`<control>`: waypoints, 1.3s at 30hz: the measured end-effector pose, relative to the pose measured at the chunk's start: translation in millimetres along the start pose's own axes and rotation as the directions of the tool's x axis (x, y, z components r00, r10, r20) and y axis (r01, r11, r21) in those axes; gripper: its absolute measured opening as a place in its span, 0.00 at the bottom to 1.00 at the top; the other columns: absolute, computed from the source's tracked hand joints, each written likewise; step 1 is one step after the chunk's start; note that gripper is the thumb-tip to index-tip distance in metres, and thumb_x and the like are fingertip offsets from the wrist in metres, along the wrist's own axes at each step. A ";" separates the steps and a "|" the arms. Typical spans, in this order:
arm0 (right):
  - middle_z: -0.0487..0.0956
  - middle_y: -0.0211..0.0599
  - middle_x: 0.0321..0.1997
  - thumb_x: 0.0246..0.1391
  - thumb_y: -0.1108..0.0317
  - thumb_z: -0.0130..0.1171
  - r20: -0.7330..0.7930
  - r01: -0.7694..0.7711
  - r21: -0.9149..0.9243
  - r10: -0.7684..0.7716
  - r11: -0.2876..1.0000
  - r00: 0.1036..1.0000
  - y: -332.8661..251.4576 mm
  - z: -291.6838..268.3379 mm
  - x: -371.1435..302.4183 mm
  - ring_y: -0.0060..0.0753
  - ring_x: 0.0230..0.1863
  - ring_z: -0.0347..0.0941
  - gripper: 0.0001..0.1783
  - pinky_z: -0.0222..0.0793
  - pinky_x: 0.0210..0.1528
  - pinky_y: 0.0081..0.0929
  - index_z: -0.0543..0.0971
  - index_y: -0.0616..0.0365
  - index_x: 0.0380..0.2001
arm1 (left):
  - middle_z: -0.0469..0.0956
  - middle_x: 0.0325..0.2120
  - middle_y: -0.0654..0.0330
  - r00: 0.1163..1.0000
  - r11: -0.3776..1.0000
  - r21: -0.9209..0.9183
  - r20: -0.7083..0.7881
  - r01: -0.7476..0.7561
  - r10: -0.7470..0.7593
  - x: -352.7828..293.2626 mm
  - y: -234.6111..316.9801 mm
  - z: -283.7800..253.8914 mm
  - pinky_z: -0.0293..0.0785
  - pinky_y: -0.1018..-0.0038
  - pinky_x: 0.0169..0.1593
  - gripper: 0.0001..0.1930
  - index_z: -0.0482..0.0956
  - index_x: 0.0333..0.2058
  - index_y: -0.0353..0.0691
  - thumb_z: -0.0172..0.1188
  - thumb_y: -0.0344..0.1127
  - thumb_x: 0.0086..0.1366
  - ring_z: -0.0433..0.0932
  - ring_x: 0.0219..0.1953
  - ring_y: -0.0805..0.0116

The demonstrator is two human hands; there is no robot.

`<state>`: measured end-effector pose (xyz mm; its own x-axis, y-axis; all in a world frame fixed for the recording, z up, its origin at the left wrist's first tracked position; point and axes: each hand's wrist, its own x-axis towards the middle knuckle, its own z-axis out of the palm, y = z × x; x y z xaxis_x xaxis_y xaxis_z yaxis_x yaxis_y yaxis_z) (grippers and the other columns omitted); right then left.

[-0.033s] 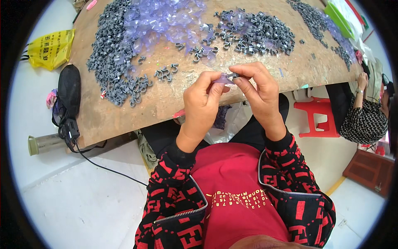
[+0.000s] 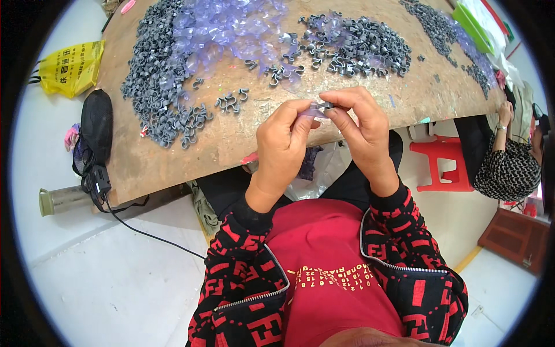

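Between thumb and fingers, my left hand (image 2: 280, 142) pinches a clear purple suction cup (image 2: 312, 113). My right hand (image 2: 365, 134) is closed on a small grey plastic clip (image 2: 325, 106). Clip and suction cup meet between my fingertips, above the near edge of the wooden table (image 2: 231, 153); my fingers partly cover both. On the table past my hands lie a large pile of grey clips (image 2: 151, 63), a heap of clear purple suction cups (image 2: 222, 26), and a second pile of grey clips (image 2: 370, 49) with some suction cups mixed in.
A black case (image 2: 96, 124) and a cable adapter (image 2: 100, 179) hang by the left table edge, near a yellow bag (image 2: 72, 68). To the right stand a red stool (image 2: 442, 162) and a seated person in a patterned top (image 2: 506, 173). A green basket (image 2: 473, 28) is at the far right.
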<state>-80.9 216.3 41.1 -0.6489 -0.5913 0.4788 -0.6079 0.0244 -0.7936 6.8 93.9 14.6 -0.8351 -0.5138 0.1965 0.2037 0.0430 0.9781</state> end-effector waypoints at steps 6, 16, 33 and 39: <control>0.77 0.37 0.37 0.49 0.79 0.59 0.008 0.044 -0.051 -0.044 0.998 0.999 -8.5 -0.9 0.3 0.28 0.37 0.72 0.12 0.68 0.39 0.21 0.79 0.61 0.40 | 0.79 0.29 0.56 0.994 0.993 0.055 -0.037 -0.105 0.107 -4.2 0.2 -2.5 0.75 0.79 0.33 0.08 0.76 0.39 0.30 0.55 0.21 0.61 0.81 0.30 0.71; 0.74 0.33 0.37 0.50 0.81 0.57 -0.022 -0.064 0.186 0.070 0.980 0.997 -8.9 -3.3 -3.2 0.22 0.38 0.67 0.14 0.63 0.43 0.18 0.78 0.63 0.42 | 0.79 0.31 0.57 0.994 0.974 -0.209 0.086 0.087 -0.070 -7.7 12.2 -5.3 0.72 0.82 0.31 0.08 0.73 0.41 0.34 0.55 0.31 0.65 0.78 0.28 0.74; 0.76 0.38 0.35 0.47 0.82 0.60 -0.050 0.113 -0.043 -0.115 0.993 0.992 -7.2 -0.8 -2.3 0.31 0.36 0.73 0.13 0.68 0.38 0.23 0.78 0.61 0.39 | 0.77 0.28 0.59 0.984 0.983 0.069 0.073 -0.168 0.163 -4.4 4.6 -5.2 0.71 0.82 0.30 0.06 0.73 0.40 0.33 0.52 0.28 0.66 0.74 0.24 0.78; 0.76 0.40 0.34 0.44 0.82 0.62 0.084 0.346 -0.132 -0.338 0.929 0.937 -8.6 -14.4 8.3 0.34 0.33 0.73 0.15 0.68 0.34 0.25 0.78 0.62 0.38 | 0.76 0.25 0.61 0.968 0.994 0.037 0.235 -0.101 0.090 -3.3 21.4 -21.3 0.68 0.83 0.27 0.06 0.73 0.40 0.33 0.52 0.27 0.66 0.71 0.22 0.79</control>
<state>-87.7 222.8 57.3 -0.3647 -0.6299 0.6857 -0.8497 -0.0759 -0.5217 24.8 78.2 33.4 -0.9101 -0.2922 0.2939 0.2680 0.1260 0.9551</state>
